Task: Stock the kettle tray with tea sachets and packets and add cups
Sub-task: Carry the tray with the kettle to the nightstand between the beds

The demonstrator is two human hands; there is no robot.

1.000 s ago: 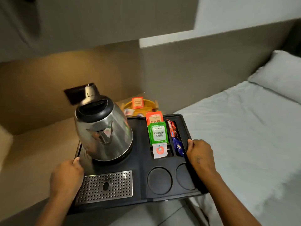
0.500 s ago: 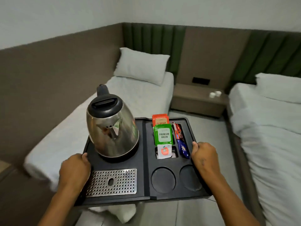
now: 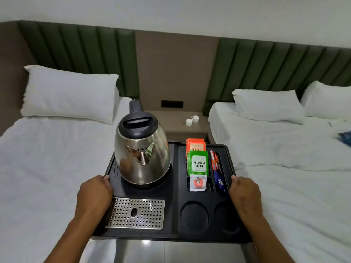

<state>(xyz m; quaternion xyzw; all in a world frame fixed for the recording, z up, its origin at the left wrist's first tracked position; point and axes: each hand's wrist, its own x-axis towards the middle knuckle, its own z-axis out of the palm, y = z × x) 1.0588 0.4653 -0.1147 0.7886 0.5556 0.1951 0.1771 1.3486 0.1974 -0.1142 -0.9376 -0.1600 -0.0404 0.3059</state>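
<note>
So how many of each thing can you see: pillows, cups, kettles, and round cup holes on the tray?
Pillows: 3
Cups: 2, on the bedside table
Kettles: 1
Round cup holes: 2, both empty
Total: 8

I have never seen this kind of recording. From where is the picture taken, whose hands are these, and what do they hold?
The camera sits on a person's head and looks forward and down, so you see that person's own arms. The left hand and the right hand grip the two sides of a black tray, carried between two beds. On the tray stands a steel kettle. Beside it are tea sachets and packets in slots. The two round cup recesses hold nothing. Two white cups stand on the bedside table ahead.
</note>
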